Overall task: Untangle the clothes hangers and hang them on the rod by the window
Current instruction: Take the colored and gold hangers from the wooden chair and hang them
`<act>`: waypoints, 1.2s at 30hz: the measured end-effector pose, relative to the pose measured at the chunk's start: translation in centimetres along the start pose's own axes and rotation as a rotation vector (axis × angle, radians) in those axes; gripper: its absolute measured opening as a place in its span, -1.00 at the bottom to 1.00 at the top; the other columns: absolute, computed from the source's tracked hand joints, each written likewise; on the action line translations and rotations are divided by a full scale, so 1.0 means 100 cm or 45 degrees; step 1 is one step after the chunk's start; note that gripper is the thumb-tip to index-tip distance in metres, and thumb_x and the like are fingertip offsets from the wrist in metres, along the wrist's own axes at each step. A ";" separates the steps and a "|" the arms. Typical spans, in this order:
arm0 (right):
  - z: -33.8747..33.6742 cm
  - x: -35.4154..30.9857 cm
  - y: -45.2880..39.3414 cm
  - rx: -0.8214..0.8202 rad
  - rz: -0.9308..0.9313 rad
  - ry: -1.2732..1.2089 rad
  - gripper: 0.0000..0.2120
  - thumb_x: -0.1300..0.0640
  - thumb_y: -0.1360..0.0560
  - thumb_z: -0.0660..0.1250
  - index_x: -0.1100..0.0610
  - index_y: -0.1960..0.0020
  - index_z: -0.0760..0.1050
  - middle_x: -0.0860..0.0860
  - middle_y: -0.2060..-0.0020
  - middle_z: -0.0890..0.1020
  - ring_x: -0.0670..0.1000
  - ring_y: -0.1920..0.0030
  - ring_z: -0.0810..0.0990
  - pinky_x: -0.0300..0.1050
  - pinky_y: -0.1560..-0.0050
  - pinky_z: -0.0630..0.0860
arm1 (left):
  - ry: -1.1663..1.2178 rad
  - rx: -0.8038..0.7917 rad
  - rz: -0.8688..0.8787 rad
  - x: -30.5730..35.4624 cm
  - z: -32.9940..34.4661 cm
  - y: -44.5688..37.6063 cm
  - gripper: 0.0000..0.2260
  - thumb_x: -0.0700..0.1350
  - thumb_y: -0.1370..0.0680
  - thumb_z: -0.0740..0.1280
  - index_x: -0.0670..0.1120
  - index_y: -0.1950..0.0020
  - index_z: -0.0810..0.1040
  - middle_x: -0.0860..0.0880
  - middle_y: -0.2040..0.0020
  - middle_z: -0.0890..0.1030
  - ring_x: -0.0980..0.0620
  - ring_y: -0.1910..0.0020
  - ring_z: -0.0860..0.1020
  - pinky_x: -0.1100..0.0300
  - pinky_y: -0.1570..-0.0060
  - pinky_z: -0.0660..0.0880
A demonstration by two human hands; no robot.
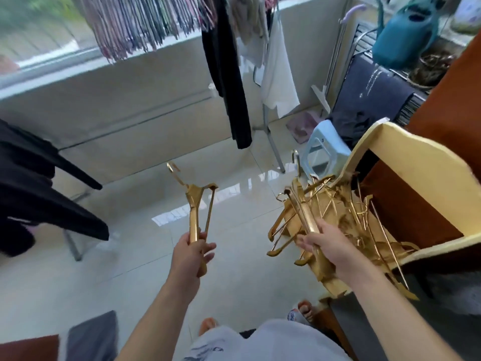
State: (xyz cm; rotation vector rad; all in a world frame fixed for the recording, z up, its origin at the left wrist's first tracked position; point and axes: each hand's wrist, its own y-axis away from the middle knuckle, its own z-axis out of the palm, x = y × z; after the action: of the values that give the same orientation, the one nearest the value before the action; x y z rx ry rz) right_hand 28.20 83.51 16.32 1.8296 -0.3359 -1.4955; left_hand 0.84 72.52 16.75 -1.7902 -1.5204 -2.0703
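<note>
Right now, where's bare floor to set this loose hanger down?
Bare tile lies ahead of the left hand, between the window wall and the tangled pile. Crowded by the pile and stool.

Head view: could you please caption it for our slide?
Left hand holds one freed gold hanger; right hand grips another.
</note>
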 end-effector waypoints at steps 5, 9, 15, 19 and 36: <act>0.087 -0.010 0.000 0.023 -0.014 0.072 -0.83 0.29 -0.59 0.28 0.17 -0.16 0.52 0.27 -0.05 0.62 0.17 0.06 0.74 0.07 0.10 0.70 | 0.133 -0.015 0.080 0.015 -0.083 0.008 -0.76 -0.39 -0.60 0.18 -0.15 -0.15 0.52 -0.20 -0.16 0.53 -0.19 -0.13 0.64 -0.11 -0.20 0.58; 0.203 -0.031 0.007 -0.003 -0.043 0.336 -0.80 0.17 -0.54 0.29 0.16 -0.14 0.55 0.21 0.10 0.68 0.17 0.17 0.76 0.24 -0.01 0.66 | 0.206 -0.027 0.098 0.029 -0.203 0.004 -0.63 -0.40 -0.59 0.18 -0.21 -0.38 0.40 -0.21 -0.25 0.47 -0.15 -0.16 0.63 -0.04 -0.14 0.61; 0.314 -0.097 0.023 -0.051 -0.242 0.294 -0.79 0.28 -0.58 0.24 0.29 -0.19 0.53 0.28 0.01 0.62 0.17 0.15 0.75 0.17 -0.09 0.66 | 0.219 -0.132 0.125 0.086 -0.305 0.001 -0.50 -0.44 -0.56 0.21 -0.08 -0.43 0.29 -0.34 -0.18 0.48 -0.22 -0.09 0.66 -0.06 -0.10 0.65; 0.371 -0.165 0.034 -0.145 -0.449 0.383 -0.85 0.25 -0.63 0.22 0.28 -0.15 0.50 0.28 -0.08 0.57 0.16 0.12 0.75 0.12 0.12 0.70 | 0.155 -0.161 0.196 0.145 -0.337 -0.007 -0.50 -0.39 -0.54 0.27 -0.06 -0.44 0.35 -0.29 -0.10 0.53 -0.11 0.17 0.61 0.12 0.24 0.61; 0.437 -0.444 -0.026 -0.055 -0.826 0.540 -0.70 0.12 -0.67 0.16 0.36 -0.22 0.37 0.22 0.13 0.57 0.07 0.43 0.61 -0.16 0.50 0.52 | 0.170 0.209 0.578 0.428 -0.317 -0.098 -0.90 -0.34 -0.52 0.28 -0.24 -0.02 0.52 -0.14 0.11 0.43 -0.07 0.14 0.43 -0.08 -0.12 0.60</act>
State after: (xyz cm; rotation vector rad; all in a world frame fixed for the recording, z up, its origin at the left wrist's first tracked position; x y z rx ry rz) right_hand -25.71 96.31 44.91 2.2758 0.5394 -1.4295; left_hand -43.31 80.61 47.12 -1.7007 -1.0865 -1.7521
